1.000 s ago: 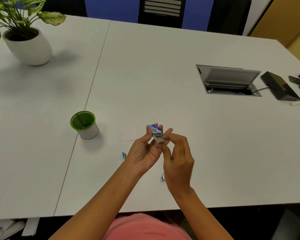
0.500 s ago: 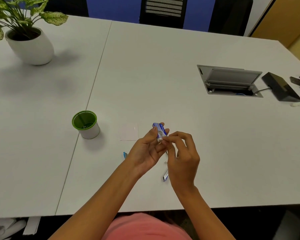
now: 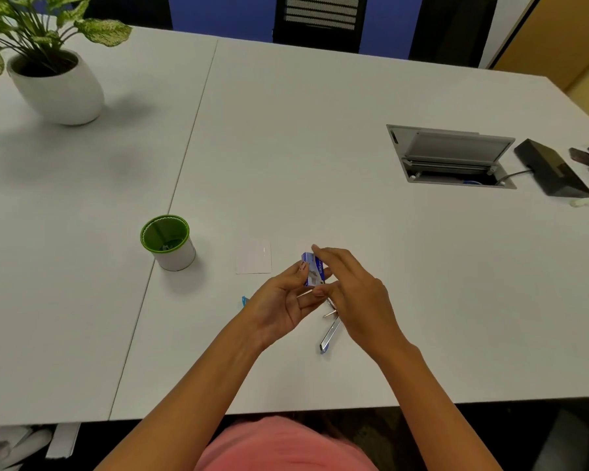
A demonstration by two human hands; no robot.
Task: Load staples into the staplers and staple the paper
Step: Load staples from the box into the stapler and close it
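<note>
White table point(image 3: 320, 147), blue staple box point(image 3: 312, 270), lettering unreadable.

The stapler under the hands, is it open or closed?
Open: the stapler lies on the table with its metal arms splayed apart below the right hand.

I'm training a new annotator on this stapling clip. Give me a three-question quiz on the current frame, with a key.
1. True or false: the left hand holds the staple box.
2. Which lies left of the paper? A) green cup B) black box C) cable hatch
3. Fill in: the open stapler lies on the table, below the ____ hand.

Key: 1 true; 2 A; 3 right
</note>
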